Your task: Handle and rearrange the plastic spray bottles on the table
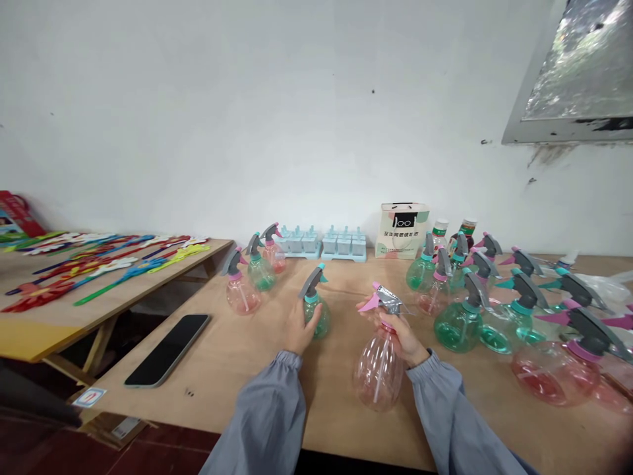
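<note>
My left hand is wrapped round the body of a green spray bottle, which stands upright on the table with a grey trigger head and a turquoise nozzle. In my right hand is the neck of a pink spray bottle, nearer to me and almost upright. Its trigger head is grey and pink, with something shiny like clear film on it. Part of my right fingers is hidden behind the bottle's neck and trigger.
Further left stand a pink spray bottle and two others. A black phone lies at the left edge. Several spray bottles crowd the right side. Pale blue ice-pop moulds and a paper bag stand at the back.
</note>
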`<state>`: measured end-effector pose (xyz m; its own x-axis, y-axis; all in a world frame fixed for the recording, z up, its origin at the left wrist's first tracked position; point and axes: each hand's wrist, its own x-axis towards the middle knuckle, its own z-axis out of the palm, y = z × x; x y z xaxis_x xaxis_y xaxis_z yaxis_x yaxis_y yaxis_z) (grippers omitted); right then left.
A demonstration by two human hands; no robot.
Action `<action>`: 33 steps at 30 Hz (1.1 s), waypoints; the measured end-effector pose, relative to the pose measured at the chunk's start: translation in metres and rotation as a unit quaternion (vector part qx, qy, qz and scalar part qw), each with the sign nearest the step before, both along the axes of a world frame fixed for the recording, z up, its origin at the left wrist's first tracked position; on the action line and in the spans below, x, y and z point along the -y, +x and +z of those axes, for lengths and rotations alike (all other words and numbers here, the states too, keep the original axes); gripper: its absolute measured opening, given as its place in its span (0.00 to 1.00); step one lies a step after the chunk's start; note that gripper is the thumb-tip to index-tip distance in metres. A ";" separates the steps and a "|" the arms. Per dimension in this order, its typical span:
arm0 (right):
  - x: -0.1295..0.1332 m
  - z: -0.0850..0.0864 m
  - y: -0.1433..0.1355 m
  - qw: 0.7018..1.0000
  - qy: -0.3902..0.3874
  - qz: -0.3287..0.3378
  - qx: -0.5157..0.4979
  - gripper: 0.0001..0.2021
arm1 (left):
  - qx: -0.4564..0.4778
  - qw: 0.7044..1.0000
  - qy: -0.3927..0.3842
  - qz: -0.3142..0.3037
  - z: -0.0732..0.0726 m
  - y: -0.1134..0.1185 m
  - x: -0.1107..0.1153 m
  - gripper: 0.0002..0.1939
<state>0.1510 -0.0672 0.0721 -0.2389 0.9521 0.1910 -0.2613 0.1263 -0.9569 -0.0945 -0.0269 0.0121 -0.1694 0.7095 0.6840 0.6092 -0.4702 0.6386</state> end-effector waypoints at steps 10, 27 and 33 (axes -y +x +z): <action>0.001 -0.008 0.007 0.989 0.122 -0.077 0.011 0.21 | 0.008 1.000 -0.019 -0.007 -0.003 -0.001 -0.001 0.23; 0.083 -0.033 0.159 0.802 0.230 -0.473 0.283 0.33 | 0.010 1.000 -0.029 0.000 0.000 -0.001 0.001 0.26; 0.067 -0.032 0.177 0.795 0.258 -0.489 0.248 0.38 | 0.004 0.999 -0.031 0.006 -0.001 0.000 0.001 0.28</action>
<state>0.3276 -0.1341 0.0404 0.4006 0.5534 0.7302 0.5973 0.4466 -0.6662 -0.0945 -0.0276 0.0112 -0.1837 0.7488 0.6369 0.6090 -0.4219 0.6717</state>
